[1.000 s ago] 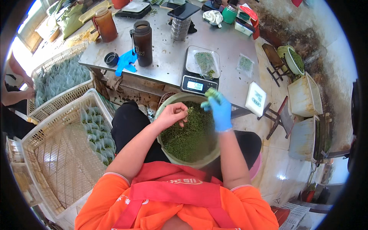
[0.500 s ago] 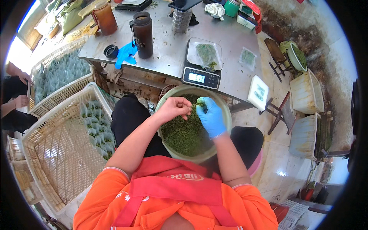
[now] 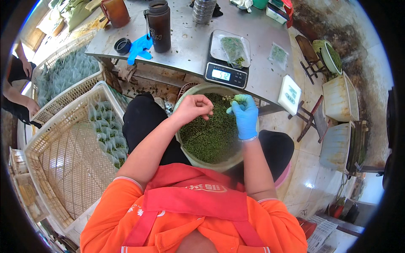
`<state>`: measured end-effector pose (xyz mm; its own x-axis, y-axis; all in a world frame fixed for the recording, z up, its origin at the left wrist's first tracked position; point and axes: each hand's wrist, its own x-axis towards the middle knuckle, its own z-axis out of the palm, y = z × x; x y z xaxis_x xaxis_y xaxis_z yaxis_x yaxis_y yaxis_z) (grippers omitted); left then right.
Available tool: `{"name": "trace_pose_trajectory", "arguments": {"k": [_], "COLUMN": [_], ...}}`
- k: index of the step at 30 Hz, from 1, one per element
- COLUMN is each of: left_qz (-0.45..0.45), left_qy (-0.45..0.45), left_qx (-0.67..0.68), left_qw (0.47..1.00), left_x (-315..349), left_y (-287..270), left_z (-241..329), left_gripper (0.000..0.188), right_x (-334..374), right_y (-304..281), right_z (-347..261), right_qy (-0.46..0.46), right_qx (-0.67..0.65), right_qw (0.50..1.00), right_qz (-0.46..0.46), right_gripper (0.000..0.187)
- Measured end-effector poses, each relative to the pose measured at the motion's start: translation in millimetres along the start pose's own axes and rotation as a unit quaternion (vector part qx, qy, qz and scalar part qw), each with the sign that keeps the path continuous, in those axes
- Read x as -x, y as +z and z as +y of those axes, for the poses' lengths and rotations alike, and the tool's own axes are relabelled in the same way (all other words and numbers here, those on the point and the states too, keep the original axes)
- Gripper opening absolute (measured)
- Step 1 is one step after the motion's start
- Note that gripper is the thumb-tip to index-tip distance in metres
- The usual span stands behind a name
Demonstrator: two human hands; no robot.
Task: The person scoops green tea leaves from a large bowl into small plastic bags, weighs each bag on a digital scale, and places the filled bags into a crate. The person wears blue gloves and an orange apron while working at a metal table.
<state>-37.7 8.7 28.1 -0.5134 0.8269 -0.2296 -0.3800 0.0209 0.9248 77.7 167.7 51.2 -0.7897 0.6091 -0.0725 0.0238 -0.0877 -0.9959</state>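
A round pale tub [image 3: 213, 165] sits between my knees, heaped with small green berries [image 3: 206, 139] that look like green peppercorns. Over its left side is my bare left hand [image 3: 194, 110], fingers curled and tips pressed together; whatever they hold is too small to make out. My right hand [image 3: 244, 118], in a blue glove, pinches a small pale-green sprig [image 3: 230, 99] at the tub's far right. Beyond the tub, a digital scale [image 3: 227, 76] bears a clear bag of green berries [image 3: 234, 49]. The two hands are apart.
On the metal table [image 3: 185, 69] stand a dark bottle [image 3: 159, 31], a blue glove [image 3: 140, 48] and another small bag [image 3: 278, 56]. A white device [image 3: 289, 95] is at its right edge. Left are crates [image 3: 63, 168] with filled bags [image 3: 107, 133], and another person's hands [image 3: 30, 105].
My right hand has moved right, away from my left, with its fingers more extended. My view has shifted slightly, and the other person's hand at far left has moved down.
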Motion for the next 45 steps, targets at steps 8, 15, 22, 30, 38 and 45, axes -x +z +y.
{"name": "trace_pose_trajectory", "arguments": {"k": [8, 15, 22, 30, 38, 45], "left_qz": [-0.017, -0.051, -0.127, -0.118, -0.161, -0.043], "left_qy": [0.007, -0.017, -0.104, -0.052, -0.045, 0.205], "left_qx": [-0.018, -0.011, -0.042, -0.002, -0.161, -0.509], "left_qw": [1.0, 0.998, 0.986, 0.992, 0.973, 0.835], "left_x": [0.4, 0.9, -1.5, -4.4, -1.0, 0.4], "left_y": [10.3, 10.3, 1.0, 6.7, 8.6, 3.2], "left_z": [7.1, 1.4, 5.4, -8.0, -15.4, -7.0], "left_gripper": [0.035, 0.013, 0.012, 0.013, 0.015, 0.024], "right_x": [9.8, 16.5, 13.0, -70.0, -39.7, -36.1], "right_y": [6.8, 8.6, 11.5, -0.2, -14.9, -17.3], "right_z": [0.7, 9.9, 18.0, -23.4, 7.1, 21.4], "right_qy": [0.012, -0.102, -0.252, -0.041, -0.047, -0.171], "right_qx": [-0.017, 0.241, 0.314, -0.06, -0.024, 0.135], "right_qw": [0.999, 0.963, 0.915, 0.995, 0.996, 0.975], "right_qz": [-0.039, -0.057, 0.021, 0.066, 0.066, 0.054], "right_gripper": [0.018, 0.019, 0.016, 0.029, 0.037, 0.032]}}
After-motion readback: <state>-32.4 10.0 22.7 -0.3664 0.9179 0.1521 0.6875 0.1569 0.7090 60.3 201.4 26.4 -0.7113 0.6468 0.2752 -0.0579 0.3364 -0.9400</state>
